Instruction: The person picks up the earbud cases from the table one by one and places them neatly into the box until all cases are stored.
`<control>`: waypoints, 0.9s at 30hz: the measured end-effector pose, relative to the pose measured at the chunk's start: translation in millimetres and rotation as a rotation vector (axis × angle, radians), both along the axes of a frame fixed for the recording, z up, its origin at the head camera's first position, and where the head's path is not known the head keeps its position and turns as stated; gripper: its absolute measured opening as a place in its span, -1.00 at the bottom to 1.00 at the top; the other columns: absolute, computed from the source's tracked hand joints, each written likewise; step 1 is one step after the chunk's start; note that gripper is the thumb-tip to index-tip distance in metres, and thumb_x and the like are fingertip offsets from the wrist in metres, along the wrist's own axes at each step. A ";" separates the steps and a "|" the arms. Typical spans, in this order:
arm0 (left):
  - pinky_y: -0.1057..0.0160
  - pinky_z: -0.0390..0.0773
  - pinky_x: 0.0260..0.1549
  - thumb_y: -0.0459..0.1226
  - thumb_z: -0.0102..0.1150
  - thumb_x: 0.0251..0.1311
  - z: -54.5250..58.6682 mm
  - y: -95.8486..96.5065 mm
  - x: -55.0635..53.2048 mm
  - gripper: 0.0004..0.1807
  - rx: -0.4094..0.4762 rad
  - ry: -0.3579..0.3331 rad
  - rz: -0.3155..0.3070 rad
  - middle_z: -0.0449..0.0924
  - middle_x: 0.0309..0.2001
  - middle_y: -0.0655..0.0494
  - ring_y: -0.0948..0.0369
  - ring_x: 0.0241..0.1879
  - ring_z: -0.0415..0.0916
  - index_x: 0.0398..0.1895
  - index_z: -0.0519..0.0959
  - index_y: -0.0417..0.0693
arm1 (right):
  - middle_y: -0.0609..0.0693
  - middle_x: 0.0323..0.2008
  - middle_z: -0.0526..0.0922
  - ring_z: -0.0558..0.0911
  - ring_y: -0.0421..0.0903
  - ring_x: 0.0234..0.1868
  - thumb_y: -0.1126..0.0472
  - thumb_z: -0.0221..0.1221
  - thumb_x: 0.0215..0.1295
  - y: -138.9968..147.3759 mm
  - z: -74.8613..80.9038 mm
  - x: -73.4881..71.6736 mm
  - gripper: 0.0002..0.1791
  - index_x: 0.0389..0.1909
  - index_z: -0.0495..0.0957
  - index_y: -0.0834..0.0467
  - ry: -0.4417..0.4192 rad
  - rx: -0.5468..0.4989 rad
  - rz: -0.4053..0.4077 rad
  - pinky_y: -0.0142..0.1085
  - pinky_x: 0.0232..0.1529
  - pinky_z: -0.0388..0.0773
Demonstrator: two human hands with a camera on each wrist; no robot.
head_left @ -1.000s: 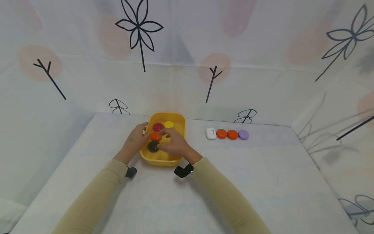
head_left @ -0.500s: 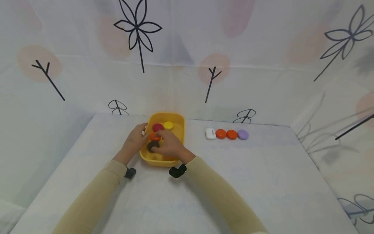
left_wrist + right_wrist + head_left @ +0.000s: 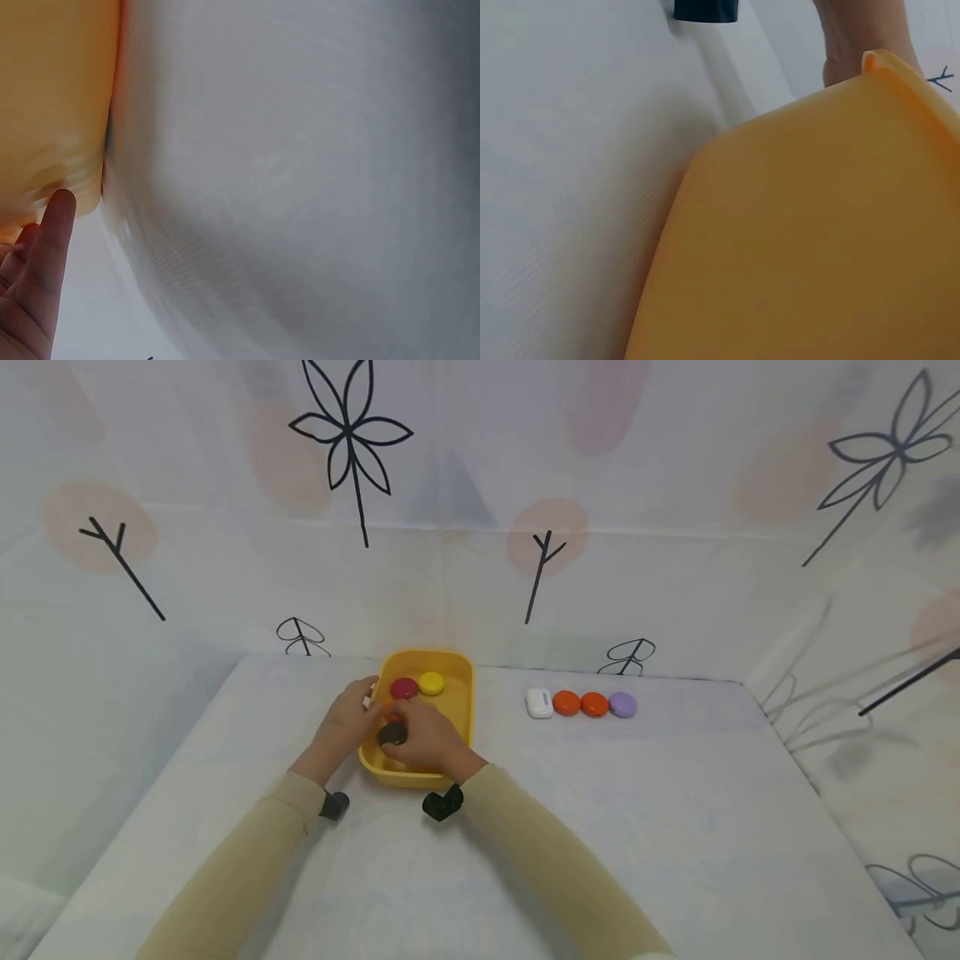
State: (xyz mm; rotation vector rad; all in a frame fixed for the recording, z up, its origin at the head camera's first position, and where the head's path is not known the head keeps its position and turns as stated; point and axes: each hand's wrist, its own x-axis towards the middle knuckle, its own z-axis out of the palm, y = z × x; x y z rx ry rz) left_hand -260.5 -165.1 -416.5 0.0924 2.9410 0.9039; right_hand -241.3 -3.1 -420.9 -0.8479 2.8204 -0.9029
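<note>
A yellow plastic tub (image 3: 467, 710) stands on the table. Beside its left wall is my left hand (image 3: 345, 720), gripping the rim; in the left wrist view, fingers (image 3: 51, 247) lie against the tub's outer side. Inside the tub, my right hand (image 3: 426, 733) pinches a dark round disc (image 3: 393, 732), thumb at the near edge and fingers at the far edge. Just behind it an orange disc is mostly hidden by those fingers. Farther back lie a dark red disc (image 3: 404, 688) and a yellow disc (image 3: 431, 683). The right wrist view shows only the tub's outer wall (image 3: 802, 217).
Right of the tub, a small white case (image 3: 539, 703), two orange discs (image 3: 595, 704) and a purple disc (image 3: 622, 704) form a row on the white-covered table (image 3: 675, 827). A patterned cloth (image 3: 465, 585) hangs behind.
My right hand has moved left and its fingers have closed on the dark disc, now covering much of the orange one. The left hand has stayed at the tub's rim.
</note>
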 end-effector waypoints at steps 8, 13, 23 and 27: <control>0.14 0.48 -0.13 -0.15 -0.20 0.13 -2.1 -3.4 -0.7 -0.40 0.008 0.001 0.017 0.30 0.04 -0.05 0.08 -0.18 0.36 0.29 0.08 -0.04 | -0.09 -0.13 0.49 0.41 -0.19 -0.21 -0.12 0.18 -0.10 -4.9 -3.5 -2.2 -0.49 -0.09 0.40 -0.01 -0.015 0.082 -0.037 -0.34 -0.12 0.46; 0.14 0.48 -0.13 -0.15 -0.19 0.12 -0.8 -3.4 -0.7 -0.39 0.007 0.004 0.015 0.30 0.03 -0.04 0.08 -0.18 0.37 0.29 0.08 -0.04 | -0.14 -0.15 0.50 0.43 -0.22 -0.20 -0.12 0.20 -0.11 -6.6 -4.1 -3.5 -0.48 -0.07 0.41 -0.04 -0.028 0.095 -0.047 -0.36 -0.12 0.47; 0.12 0.47 -0.10 -0.14 -0.18 0.13 -4.6 -2.2 -3.5 -0.39 0.015 -0.021 0.017 0.29 0.06 -0.04 0.07 -0.15 0.36 0.29 0.07 -0.03 | -0.16 -0.12 0.46 0.39 -0.17 -0.17 -0.14 0.22 -0.12 -4.1 -3.5 -1.1 -0.44 -0.02 0.38 -0.08 -0.064 0.172 -0.073 -0.31 -0.07 0.44; 0.12 0.47 -0.10 -0.13 -0.18 0.14 -4.9 -1.0 -3.3 -0.39 0.009 -0.028 0.023 0.28 0.07 -0.04 0.07 -0.14 0.35 0.30 0.07 -0.03 | -0.16 -0.13 0.47 0.40 -0.15 -0.17 -0.14 0.22 -0.12 -3.5 -2.2 0.5 -0.44 -0.02 0.38 -0.10 -0.072 0.183 -0.073 -0.29 -0.08 0.44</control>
